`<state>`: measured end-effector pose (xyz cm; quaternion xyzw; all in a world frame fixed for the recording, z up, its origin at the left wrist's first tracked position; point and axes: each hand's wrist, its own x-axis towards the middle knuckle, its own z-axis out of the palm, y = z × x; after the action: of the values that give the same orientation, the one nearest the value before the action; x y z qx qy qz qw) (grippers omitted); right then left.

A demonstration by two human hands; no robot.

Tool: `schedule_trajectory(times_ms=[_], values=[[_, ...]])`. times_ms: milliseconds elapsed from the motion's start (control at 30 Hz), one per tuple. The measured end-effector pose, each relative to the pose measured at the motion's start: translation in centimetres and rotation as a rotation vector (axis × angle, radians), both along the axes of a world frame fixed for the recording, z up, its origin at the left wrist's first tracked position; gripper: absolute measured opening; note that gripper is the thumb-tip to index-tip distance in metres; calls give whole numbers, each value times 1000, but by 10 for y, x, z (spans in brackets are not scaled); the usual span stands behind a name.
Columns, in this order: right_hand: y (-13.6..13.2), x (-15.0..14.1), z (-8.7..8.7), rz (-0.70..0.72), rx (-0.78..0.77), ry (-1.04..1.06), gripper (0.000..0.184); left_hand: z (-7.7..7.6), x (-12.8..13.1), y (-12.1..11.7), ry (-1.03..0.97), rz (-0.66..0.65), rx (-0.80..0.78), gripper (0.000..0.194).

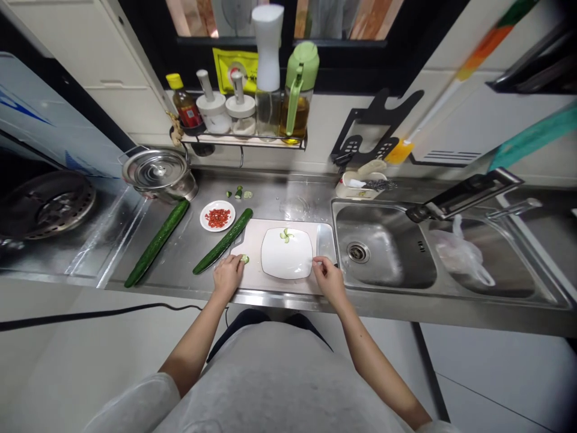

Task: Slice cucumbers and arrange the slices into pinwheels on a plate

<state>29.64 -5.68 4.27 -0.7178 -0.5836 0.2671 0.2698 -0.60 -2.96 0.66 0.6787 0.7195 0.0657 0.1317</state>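
Note:
My left hand [229, 276] is closed at the left side of the pale cutting board [253, 273], with a small cut cucumber piece [244, 259] at its fingertips. The fingers of my right hand [330, 279] are pinched at the right edge of a white plate [286, 258] on the board. Near the plate's far rim, thin cucumber slices [286, 235] are fanned out. A knife [324, 239] lies along the board's right side, its handle partly hidden by my right hand. One whole-looking cucumber [223, 242] rests just left of the board.
Another cucumber [157, 243] lies farther left, beside a lidded steel pot [160, 171]. A small dish holds chopped red pieces [217, 218]; cucumber ends [238, 192] lie behind it. Bottles stand on a rack [243, 141]. To the right is a double sink [383, 246] with a faucet [464, 195].

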Motion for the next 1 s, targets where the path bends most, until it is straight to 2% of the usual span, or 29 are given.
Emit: schedule_trajectory(times_ms=[333,567,767,1000], values=[[1,-1,-8,63,-29,18,34,-12,-3,1,-24,-28,102,27],[6,-2,-9,85,-48,7,34,-17,-5,10,-138,-3,60,20],[12,-2,-7,108,-24,7,36,-17,-2,14,-167,-13,48,13],[12,-1,-13,106,-27,4,37,-11,-2,11,-149,32,32,19]])
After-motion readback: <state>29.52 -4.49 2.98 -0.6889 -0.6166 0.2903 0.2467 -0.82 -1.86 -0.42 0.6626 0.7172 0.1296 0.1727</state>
